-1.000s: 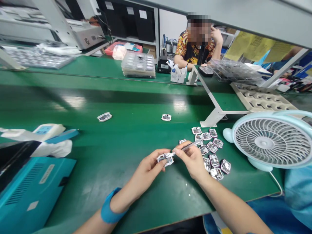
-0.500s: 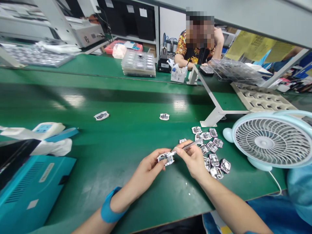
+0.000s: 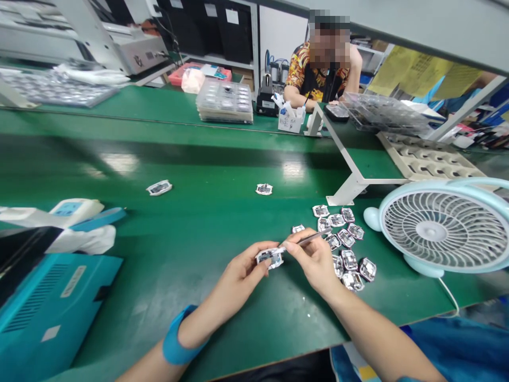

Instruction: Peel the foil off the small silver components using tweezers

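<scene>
My left hand (image 3: 247,270) pinches a small white-framed electronic casing (image 3: 270,258) between thumb and fingers, its open side with grey inner parts facing up. In my right hand (image 3: 314,260) a pair of slim metal tweezers (image 3: 316,236) is held like a pen, the tips at the upper right edge of the casing. Whether the tips grip anything is too small to tell. Just right of my right hand lie several similar casings (image 3: 349,260) in a loose cluster, a few partly hidden by the hand.
Farther off on the green surface sit two single casings (image 3: 159,188) (image 3: 264,189). A light-blue fan (image 3: 433,231) stands at right, beside a white metal bracket (image 3: 344,193). A teal box (image 3: 59,307) is at left. Behind are stacked clear trays (image 3: 225,101) and a seated person (image 3: 298,74).
The two single casings farther off have shifted slightly left. My hands stay nearly in place, and the tweezers' rear end has tilted a little.
</scene>
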A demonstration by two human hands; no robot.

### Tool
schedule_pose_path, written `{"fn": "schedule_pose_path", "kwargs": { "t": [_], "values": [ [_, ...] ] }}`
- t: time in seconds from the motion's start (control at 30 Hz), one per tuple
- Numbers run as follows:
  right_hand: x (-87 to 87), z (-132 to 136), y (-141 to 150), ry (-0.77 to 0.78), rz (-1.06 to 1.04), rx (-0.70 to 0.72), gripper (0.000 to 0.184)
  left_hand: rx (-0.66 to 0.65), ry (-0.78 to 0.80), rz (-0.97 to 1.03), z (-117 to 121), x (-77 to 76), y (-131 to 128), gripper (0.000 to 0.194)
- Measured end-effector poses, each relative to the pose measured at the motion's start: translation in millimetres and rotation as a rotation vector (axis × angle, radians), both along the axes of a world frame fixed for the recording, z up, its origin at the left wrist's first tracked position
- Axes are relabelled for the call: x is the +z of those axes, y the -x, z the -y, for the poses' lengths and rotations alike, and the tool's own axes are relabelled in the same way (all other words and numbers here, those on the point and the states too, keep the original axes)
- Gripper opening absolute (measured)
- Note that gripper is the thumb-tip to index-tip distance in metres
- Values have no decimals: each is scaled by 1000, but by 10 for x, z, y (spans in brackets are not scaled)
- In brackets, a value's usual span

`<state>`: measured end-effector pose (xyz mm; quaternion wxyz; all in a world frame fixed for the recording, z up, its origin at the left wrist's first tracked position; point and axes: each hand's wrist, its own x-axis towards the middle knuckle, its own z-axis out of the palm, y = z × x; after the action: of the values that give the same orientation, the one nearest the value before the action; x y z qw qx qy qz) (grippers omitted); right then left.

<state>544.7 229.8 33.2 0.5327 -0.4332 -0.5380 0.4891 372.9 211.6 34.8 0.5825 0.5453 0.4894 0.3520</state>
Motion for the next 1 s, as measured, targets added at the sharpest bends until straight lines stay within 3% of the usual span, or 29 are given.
{"fn": "schedule_pose_path", "kwargs": {
  "t": [0.27,0.6,1.0],
  "values": [
    [-9,15,-19,-32,69,7,14,25,-3,16,12,18,-11,31],
    [3,55,24,-79,153,-77,9,159,-6,40,10,-44,-88,28],
    [11,85,44,-106,118,-21,7,183,67,80,8,-48,-99,31]
  ]
}}
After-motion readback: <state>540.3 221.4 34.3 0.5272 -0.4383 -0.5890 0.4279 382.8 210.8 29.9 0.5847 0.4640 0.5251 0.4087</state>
